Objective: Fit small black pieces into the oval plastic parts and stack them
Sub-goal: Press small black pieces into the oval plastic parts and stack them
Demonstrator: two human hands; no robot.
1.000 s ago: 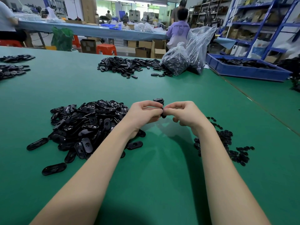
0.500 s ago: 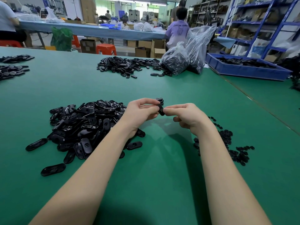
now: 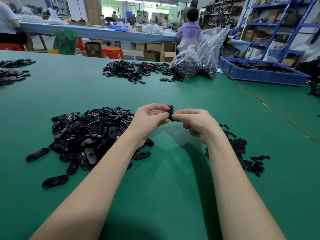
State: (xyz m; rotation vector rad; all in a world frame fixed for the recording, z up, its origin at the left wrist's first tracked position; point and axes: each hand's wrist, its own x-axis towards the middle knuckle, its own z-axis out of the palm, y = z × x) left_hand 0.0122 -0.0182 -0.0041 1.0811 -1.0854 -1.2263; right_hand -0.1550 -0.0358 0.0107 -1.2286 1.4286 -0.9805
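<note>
Left hand (image 3: 149,119) pinches a small stack of black oval plastic parts (image 3: 170,109) steady — right hand (image 3: 195,122) pinches a small black piece (image 3: 171,117) against it, probably seating it

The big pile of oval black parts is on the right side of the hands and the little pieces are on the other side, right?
Not quite. The head view shows the big pile of oval black parts on the green table to the left of the left hand. The little pieces are on the other side, by the right hand.
</note>
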